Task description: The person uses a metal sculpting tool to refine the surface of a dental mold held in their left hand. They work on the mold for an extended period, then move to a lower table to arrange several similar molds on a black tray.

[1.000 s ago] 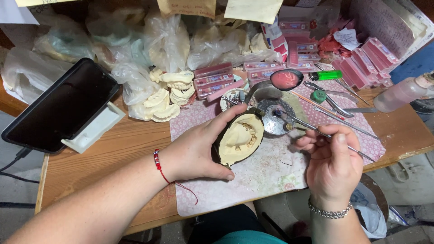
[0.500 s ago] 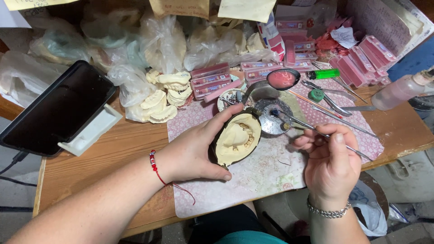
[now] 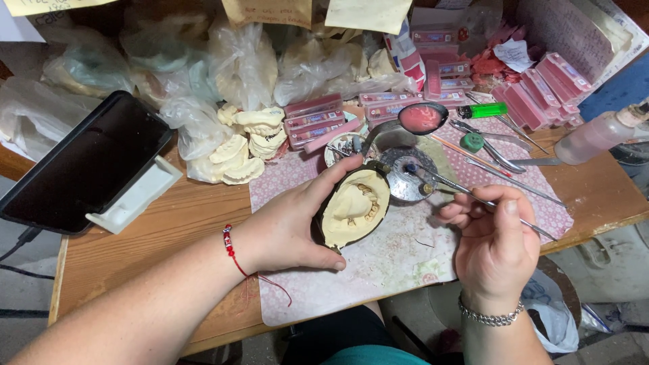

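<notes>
left hand [image 3: 291, 226] cradles dental cast [image 3: 355, 211]; right hand [image 3: 497, 240] pinches metal tool [image 3: 466, 190] beside it.

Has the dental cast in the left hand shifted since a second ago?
No. The dental cast stays gripped in the left hand, just beside the round metal dish, as before. Small offsets look like camera movement.

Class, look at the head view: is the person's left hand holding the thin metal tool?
No, the left hand grips a dental cast; the right hand holds the thin metal tool.
</notes>
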